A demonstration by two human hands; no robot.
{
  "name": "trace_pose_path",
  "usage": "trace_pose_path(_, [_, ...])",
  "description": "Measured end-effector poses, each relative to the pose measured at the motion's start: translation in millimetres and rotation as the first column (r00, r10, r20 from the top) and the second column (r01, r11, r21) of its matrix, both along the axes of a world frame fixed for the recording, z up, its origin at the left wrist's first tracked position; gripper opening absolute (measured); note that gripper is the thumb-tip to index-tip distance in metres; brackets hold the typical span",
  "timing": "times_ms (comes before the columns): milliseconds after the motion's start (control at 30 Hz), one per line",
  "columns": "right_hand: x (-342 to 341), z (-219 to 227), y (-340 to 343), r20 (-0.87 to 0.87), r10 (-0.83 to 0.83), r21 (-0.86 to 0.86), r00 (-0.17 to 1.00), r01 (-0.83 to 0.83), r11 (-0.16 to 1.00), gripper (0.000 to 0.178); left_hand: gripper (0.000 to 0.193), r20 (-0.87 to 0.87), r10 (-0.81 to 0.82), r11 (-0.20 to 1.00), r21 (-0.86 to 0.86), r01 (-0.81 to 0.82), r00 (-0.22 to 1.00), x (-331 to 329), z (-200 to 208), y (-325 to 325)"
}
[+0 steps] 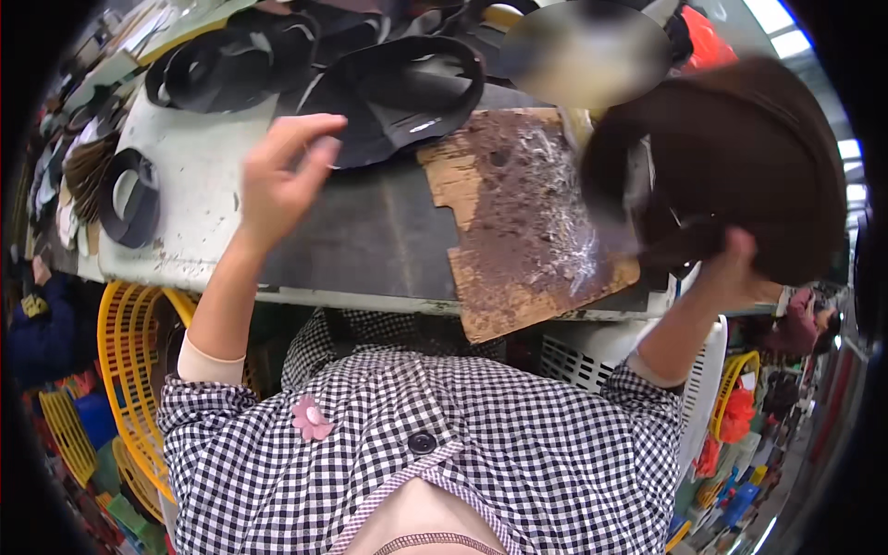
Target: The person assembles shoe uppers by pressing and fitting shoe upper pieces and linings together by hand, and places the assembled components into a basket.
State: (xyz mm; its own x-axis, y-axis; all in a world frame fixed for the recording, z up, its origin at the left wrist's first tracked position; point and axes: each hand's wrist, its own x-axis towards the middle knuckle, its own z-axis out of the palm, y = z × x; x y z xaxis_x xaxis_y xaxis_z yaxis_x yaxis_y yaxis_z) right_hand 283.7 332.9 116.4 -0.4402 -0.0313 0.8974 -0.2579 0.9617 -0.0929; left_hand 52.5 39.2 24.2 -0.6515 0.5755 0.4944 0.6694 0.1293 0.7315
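Observation:
A large dark brown hat (740, 176), partly smeared by motion, is held up at the right, over the table's right end. My right hand (735, 264) grips its lower edge, with the thumb showing and most fingers hidden behind it. Over the table's left half my left hand (285, 176) is raised, thumb and forefinger apart, with nothing visible between them. Just beyond it lies a black hat-like piece (398, 97) with a wide oval opening. Between my hands sits a worn wooden board (509, 222) with brown stains and whitish residue, its near corner jutting past the table edge.
More black pieces (227, 69) lie along the table's far side, and a black band ring (129, 199) at its left. A yellow basket (129, 361) and a white basket (578, 370) stand below the near edge. Other people are at both sides.

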Motion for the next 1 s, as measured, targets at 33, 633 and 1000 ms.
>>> trace_pose_path(33, [11, 1, 18, -0.153, -0.132, -0.039, 0.979, 0.128, 0.991, 0.031, 0.034, -0.191, -0.049, 0.992, -0.123, 0.026, 0.980, -5, -10, 7])
trace_pose_path(633, [-95, -108, -117, 0.678, 0.091, 0.119, 0.730, -0.231, 0.966, 0.053, 0.075, -0.208, -0.447, 0.681, -0.710, 0.180, 0.870, 46, -49, -2])
trace_pose_path(1000, [-111, -114, -83, 0.676, 0.137, 0.335, 0.724, -0.467, 0.819, 0.027, 0.030, -0.151, -0.319, 0.892, -0.381, 0.242, 0.936, -6, 9, -8])
